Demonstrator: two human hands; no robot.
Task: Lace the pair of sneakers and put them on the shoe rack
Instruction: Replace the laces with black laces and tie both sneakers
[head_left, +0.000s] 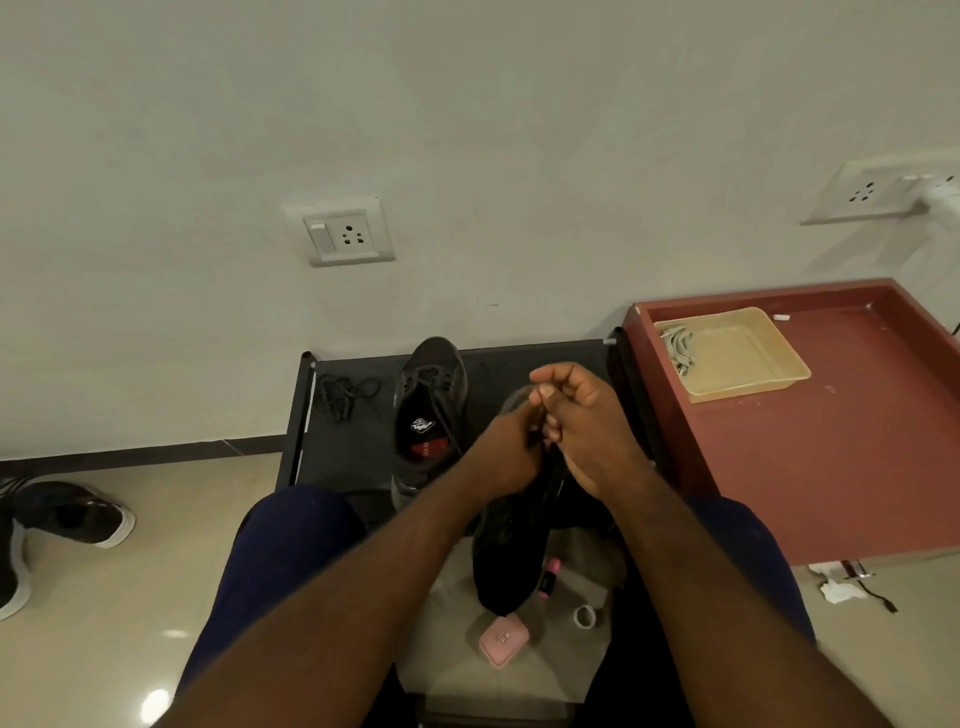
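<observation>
Against the wall, black shoe rack (358, 447), bearing one sneaker (428, 410), partly laced. In the lap just before it, second sneaker (511, 545), toe toward the body. Right hand (587, 431) with fingers curled, pinching what looks like a dark lace end (542, 415); left hand (506, 457) bunched at the tongue, grip hidden. Loose lace (343, 395) lying on the rack. Likely trouble: skipping an eyelet, or tipping the sneaker off the knees, through uneven pulling. On the racked insole, white logo and red patch, lettering unreadable.

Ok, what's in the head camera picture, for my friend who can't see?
A seated person's left grip and right grip pinch the lace of a black sneaker over their lap. The other sneaker sits on the shoe rack, beside a loose lace.
</observation>
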